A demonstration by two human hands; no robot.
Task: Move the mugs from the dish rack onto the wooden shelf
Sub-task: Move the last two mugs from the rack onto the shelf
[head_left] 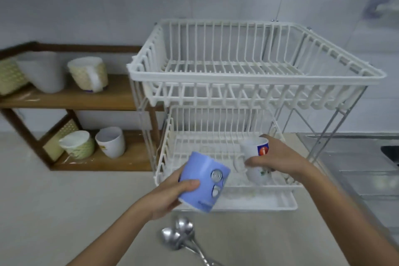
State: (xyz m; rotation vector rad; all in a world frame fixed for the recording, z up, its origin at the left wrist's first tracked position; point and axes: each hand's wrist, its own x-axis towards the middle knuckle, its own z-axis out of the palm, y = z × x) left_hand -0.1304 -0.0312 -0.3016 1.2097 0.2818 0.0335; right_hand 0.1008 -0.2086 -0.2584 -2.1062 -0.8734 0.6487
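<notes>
My left hand [170, 194] grips a light blue mug [204, 181], tilted, just in front of the lower tier of the white two-tier dish rack [237, 76]. My right hand [278, 157] is closed on a white mug with a red and blue print [253, 150] inside the lower tier. Below it another white mug [258, 176] lies in the rack. The wooden shelf [116, 95] stands to the left. Its top board holds a white mug [43, 73] and a woven-pattern mug [88, 75]. Its lower board holds two more mugs [111, 141].
Two metal spoons [179, 235] lie on the counter in front of the rack. A steel sink [367, 162] is at the right. The rack's upper tier holds nothing. A woven basket [9, 77] sits at the shelf's far left.
</notes>
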